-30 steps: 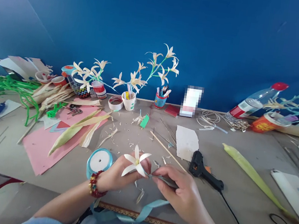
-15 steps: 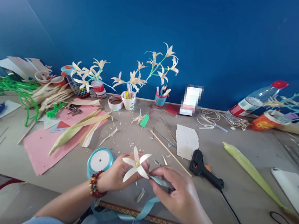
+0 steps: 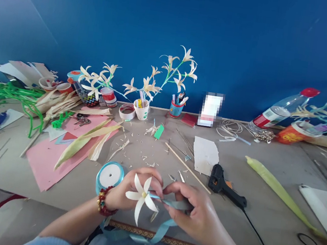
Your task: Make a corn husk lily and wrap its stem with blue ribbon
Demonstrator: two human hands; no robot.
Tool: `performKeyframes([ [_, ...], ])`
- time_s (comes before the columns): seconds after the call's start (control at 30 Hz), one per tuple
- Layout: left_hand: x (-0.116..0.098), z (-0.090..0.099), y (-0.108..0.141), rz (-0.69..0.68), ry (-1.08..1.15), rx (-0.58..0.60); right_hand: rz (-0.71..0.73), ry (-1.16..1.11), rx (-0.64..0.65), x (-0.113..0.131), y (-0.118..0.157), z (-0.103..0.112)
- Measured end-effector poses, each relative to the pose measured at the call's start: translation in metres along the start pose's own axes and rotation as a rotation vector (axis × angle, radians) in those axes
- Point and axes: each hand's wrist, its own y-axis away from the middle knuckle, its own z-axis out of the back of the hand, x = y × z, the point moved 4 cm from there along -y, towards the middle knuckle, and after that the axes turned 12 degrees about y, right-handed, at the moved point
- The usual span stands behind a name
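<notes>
A white handmade flower with a pale yellow centre faces up near the front edge of the table. My left hand, with a beaded bracelet at the wrist, is closed around its stem just behind the petals. Light blue wrapping shows on the short bit of stem there. My right hand pinches a pale blue ribbon close to the stem. From that hand the ribbon hangs down and loops across my lap towards the left. Left of my wrist lies a blue ribbon spool.
To the right are a black glue gun with its cord, a corn husk and a white card. Pink paper lies left. Along the wall stand cups of finished flowers and a tilted bottle. A thin stick and scraps lie mid-table.
The flower has turned and dropped slightly down and left, exposing blue-wrapped stem behind it. Both hands stay close together, with the ribbon still in the right.
</notes>
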Motion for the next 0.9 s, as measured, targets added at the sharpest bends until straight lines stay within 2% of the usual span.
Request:
performKeyframes([
  [0.23,-0.005,0.001,-0.002,-0.055,-0.043,-0.004,0.049,-0.033,0.035,0.007,0.001,-0.001],
  [0.43,-0.001,0.0,-0.001,-0.042,-0.048,0.004,0.065,-0.013,-0.006,0.007,0.0,0.001],
  [0.7,0.002,0.002,-0.001,0.007,0.025,-0.072,0.039,-0.019,-0.09,0.0,0.002,0.0],
  [0.9,-0.001,0.002,0.001,-0.064,0.03,-0.051,0.1,0.026,-0.159,0.002,0.011,0.004],
])
